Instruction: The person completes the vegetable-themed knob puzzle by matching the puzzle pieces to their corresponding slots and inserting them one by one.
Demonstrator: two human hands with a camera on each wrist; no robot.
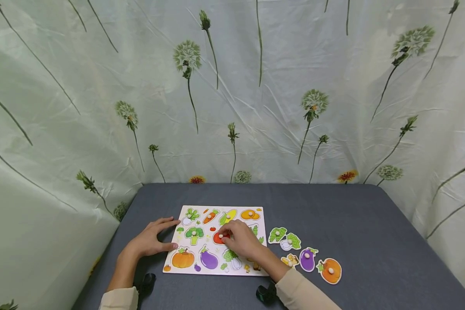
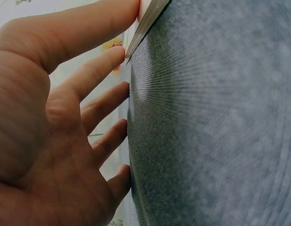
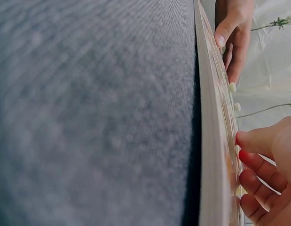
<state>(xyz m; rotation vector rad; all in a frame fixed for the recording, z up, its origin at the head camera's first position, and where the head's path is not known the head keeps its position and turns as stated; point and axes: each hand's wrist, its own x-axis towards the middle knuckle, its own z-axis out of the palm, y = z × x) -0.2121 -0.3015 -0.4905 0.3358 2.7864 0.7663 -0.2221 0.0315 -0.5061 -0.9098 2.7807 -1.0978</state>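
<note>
Seating the tomato (image 1: 216, 239)

Right hand (image 1: 243, 241) pinches the tomato at the board's (image 1: 213, 208) centre; seating is the apparent step. Left hand (image 1: 150, 239), fingers spread, touches the board's nine-o'clock edge. Next, probably: press, release, reach toward four o'clock for loose pieces (image 1: 305, 262).

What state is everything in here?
Puzzle board: flat, partly filled
Left hand: touching puzzle board's edge
Right hand: pinching tomato piece
Tomato piece: seating unclear
Turnip piece: seated
Carrot piece: seated
Corn piece: seated
Potato piece: seated
Broccoli piece: seated
Cabbage piece: loose
Bok choy piece: loose
Eggplant piece: loose
Pumpkin piece: loose
</note>
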